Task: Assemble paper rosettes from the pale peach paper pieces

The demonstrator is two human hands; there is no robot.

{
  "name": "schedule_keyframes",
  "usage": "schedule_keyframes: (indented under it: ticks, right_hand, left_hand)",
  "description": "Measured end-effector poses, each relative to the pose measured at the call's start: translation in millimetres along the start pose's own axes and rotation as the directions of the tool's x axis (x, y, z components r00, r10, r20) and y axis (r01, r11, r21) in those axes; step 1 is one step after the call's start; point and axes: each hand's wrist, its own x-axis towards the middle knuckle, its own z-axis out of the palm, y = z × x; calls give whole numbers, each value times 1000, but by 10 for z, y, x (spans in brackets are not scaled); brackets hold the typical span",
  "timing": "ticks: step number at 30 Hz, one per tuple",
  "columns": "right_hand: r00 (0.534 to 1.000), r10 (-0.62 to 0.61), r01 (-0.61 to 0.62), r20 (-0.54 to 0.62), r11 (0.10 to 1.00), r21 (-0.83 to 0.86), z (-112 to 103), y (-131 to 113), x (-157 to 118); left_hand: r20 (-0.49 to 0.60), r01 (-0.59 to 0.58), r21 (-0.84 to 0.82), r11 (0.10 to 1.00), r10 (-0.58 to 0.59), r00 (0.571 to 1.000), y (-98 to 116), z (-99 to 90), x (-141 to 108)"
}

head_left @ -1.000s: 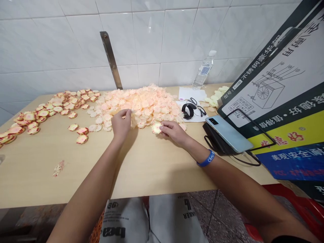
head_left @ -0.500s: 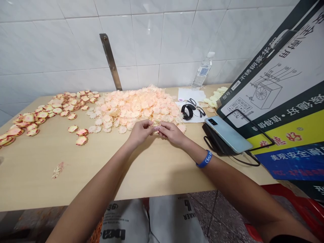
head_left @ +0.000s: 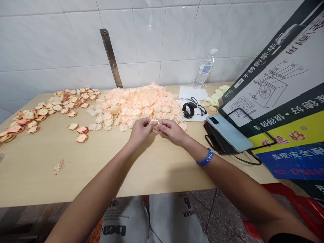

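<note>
Both hands meet over the table in front of a heap of pale pink artificial flower petals point(head_left: 141, 103). My left hand point(head_left: 139, 133) is closed in a pinch, thumb against fingers, on a small pale artificial flower petal point(head_left: 154, 122). Just right of it, my right hand point(head_left: 174, 131) pinches the same piece, with a blue wristband point(head_left: 206, 157) on that wrist. Fingers cover most of the piece. Off to the left lie red-edged stacked flower petals point(head_left: 29, 115), with a few apart from the rest point(head_left: 82, 137).
At the right, a light blue phone point(head_left: 230, 133) lies on a black object beside a large printed box point(head_left: 268, 98). Glasses and a black watch point(head_left: 187, 110) rest on white paper. A water bottle point(head_left: 204, 69) stands by the tiled wall. Petal scraps point(head_left: 58, 167) lie front left.
The fingertips have shifted slightly, and a bit more of the pale petal shows between them. The view has tilted a little; the things on the table stay put.
</note>
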Motion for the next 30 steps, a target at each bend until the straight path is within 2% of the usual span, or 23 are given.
schedule_keyframes:
  ticks: [2,4,6,9,13,18,21,25,27,30]
  right_hand:
    - [1000,-8,7,-21,999,-31,-4,3,-1]
    - [999,-14,11,-46,997,-74,-6,1,-1]
    - [998,-11,4,-61,994,-110,-4,-8,0]
    - [997,4,-13,-71,993,-121,7,-30,2]
    - [996,2,-11,-92,996,-93,29,-38,7]
    - [990,-17,9,-137,998,-60,37,-19,18]
    - [973,-88,68,-212,993,-97,31,-22,18]
    - [963,-163,118,-215,971,-206,26,-8,7]
    - [956,-156,110,-250,975,-192,16,10,10]
    - [947,-52,37,-318,998,-53,-48,10,36]
  left_hand:
    - [15,17,-103,995,-16,1000,10,-5,10]
    - [73,63,-203,977,-49,996,10,-11,22]
    - [108,105,-240,965,-81,991,0,-17,30]
    - [69,121,-214,969,-108,992,-13,-24,29]
    - [-10,114,-80,990,-115,993,-1,-22,12]
    - [-14,95,-59,994,-96,995,17,0,-10]
    - [39,111,-87,990,-108,993,9,10,-10]
    - [150,94,-86,992,-80,985,0,0,15]
    - [181,80,-91,993,-63,982,8,-15,24]
    - [241,62,-56,997,-47,969,28,-40,19]
